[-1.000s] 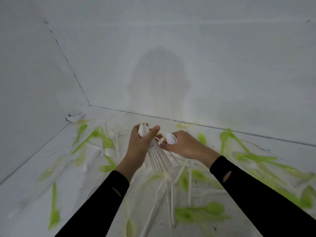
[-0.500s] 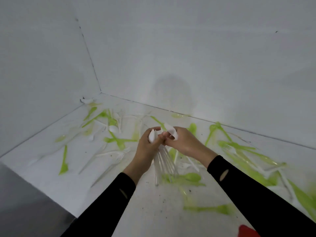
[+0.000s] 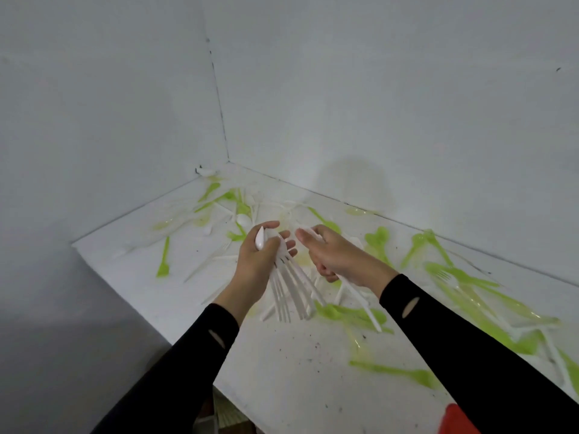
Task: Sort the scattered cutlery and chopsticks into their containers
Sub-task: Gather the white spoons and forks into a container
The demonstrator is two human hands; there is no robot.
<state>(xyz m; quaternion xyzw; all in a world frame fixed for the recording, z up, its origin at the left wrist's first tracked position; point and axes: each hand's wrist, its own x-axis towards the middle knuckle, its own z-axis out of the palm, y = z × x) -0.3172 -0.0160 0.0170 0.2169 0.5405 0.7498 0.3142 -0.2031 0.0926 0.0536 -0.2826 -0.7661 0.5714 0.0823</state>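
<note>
My left hand (image 3: 260, 261) grips a fanned bundle of white plastic forks (image 3: 291, 289), tines pointing down toward me, with a white spoon bowl (image 3: 260, 238) sticking up above the thumb. My right hand (image 3: 335, 256) is a short gap to its right, fingers curled round a single white utensil (image 3: 363, 303) whose handle runs down past the wrist; its head is mostly hidden by the fingers. Both hands hover above the white table (image 3: 282, 371). Green cutlery (image 3: 351, 314) and more white pieces lie scattered under and around them.
White walls close the table at the back and left, meeting in a corner (image 3: 228, 161). The table's left edge (image 3: 125, 302) drops to a dark floor. A green fork (image 3: 163, 261) lies left, and a red object (image 3: 456, 419) shows at the bottom right edge.
The hands were touching around the bundle; now they have parted, the right one drawing away to the right with its utensil. My view has swung, showing the table's corner and left edge.
</note>
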